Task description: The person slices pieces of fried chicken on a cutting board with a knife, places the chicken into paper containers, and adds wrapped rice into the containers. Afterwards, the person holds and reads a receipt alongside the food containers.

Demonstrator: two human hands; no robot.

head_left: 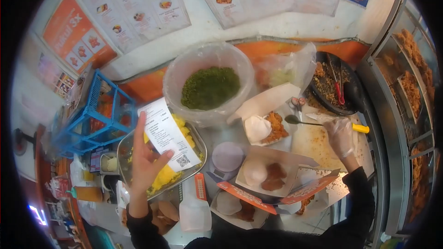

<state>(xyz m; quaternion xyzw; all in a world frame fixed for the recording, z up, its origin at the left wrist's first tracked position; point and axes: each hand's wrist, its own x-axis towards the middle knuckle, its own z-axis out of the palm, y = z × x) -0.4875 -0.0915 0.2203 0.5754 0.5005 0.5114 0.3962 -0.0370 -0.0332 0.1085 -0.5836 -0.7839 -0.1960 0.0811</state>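
My left hand (pixel 146 163) holds a printed receipt (pixel 161 127) between thumb and fingers, above a metal tray (pixel 203 150) of yellow food that looks like scrambled egg. My right hand (pixel 340 137), in a clear plastic glove, grips a spoon (pixel 302 121) whose dark bowl points left. The spoon's bowl hovers close to an open box holding white rice (pixel 256 129) and fried chicken (pixel 277 127). Beyond my right hand a yellow handle (pixel 360 128) sticks out over the cutting board (pixel 307 140); what it belongs to is hidden.
Nearer me are more open boxes with rice (pixel 254 171) and chicken (pixel 274 176). Behind stand a plastic-lined tub (pixel 171 87) of green relish and a black bowl (pixel 357 85) with red-handled tongs (pixel 340 93). A blue rack (pixel 97 101) stands left, a fried-chicken display case (pixel 383 124) right.
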